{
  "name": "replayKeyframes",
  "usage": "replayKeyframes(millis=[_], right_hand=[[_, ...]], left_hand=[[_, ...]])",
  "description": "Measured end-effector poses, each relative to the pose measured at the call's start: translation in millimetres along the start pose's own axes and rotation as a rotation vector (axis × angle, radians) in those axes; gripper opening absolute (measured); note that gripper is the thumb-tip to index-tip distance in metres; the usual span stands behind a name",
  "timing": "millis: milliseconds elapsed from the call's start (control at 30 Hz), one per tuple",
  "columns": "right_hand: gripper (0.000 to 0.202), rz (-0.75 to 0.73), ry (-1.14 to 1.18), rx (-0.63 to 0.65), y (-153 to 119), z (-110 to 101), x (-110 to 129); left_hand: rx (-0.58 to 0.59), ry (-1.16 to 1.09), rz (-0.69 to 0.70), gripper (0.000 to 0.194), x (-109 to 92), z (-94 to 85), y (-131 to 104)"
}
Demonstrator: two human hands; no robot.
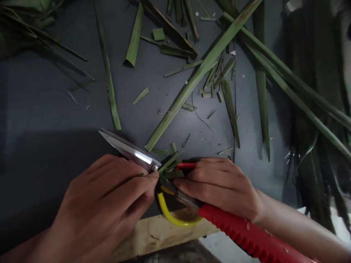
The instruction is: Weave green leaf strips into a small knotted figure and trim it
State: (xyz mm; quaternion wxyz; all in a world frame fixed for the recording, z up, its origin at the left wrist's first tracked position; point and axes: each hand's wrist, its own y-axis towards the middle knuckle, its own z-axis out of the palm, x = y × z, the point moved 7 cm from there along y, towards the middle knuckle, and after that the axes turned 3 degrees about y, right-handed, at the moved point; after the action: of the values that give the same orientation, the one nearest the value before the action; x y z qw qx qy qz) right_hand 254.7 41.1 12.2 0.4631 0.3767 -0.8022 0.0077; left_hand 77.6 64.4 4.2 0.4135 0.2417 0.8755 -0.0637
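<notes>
Green leaf pieces stick up between my two hands, close to the pivot of a pair of scissors. My left hand is closed, its thumb and index finger pinched on the leaf pieces. My right hand is closed too, with fingers curled by the red handle; what its fingertips hold is hidden. The scissors lie at the table's near edge, blades pointing up-left behind my left hand. A yellow ring shows below the hands, and a red serrated handle runs to the lower right under my right wrist.
A long leaf strip slants across the dark table. Cut scraps are scattered beyond the hands. Leaf bundles lie at the upper left and right. A wooden edge borders the near side.
</notes>
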Motion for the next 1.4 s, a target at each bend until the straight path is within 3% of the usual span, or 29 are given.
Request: replayKeyframes(millis=[100,333,500,933,1000,1133,1300,1400], right_hand=[[0.017,-0.016,-0.019,0.015,-0.5,-1.0,1.2],[0.021,-0.007,-0.009,0.047,-1.2,-1.7,1.1],[0.020,0.013,0.021,-0.036,-0.9,-1.0,-2.0],[0.030,0.000,0.006,-0.029,-4.8,-2.3,1.1],[0.028,-0.007,0.005,-0.042,-5.9,-2.7,0.7],[0.025,0.000,0.031,-0.065,-5.1,-1.9,-1.9],[0.020,-0.023,0.012,-0.037,-2.0,1.6,-1.9],[0.020,-0.016,0.014,-0.020,-1.6,2.3,-2.7]], left_hand=[[0.049,0.009,0.086,0.019,-6.8,1.8,0.7],[0.096,0.062,0.060,0.019,-1.4,5.1,-7.8],[0.053,0.144,0.132,0.017,-9.6,4.3,-4.4],[0.087,0.087,0.124,0.016,-6.1,3.4,-4.8],[0.117,0.075,0.139,0.016,-7.0,5.5,-3.8],[0.056,0.119,0.135,0.018,-8.0,3.8,-2.1],[0.124,0.091,0.119,0.018,-5.5,10.8,-4.4],[0.100,0.122,0.156,0.019,-8.4,8.9,-3.4]])
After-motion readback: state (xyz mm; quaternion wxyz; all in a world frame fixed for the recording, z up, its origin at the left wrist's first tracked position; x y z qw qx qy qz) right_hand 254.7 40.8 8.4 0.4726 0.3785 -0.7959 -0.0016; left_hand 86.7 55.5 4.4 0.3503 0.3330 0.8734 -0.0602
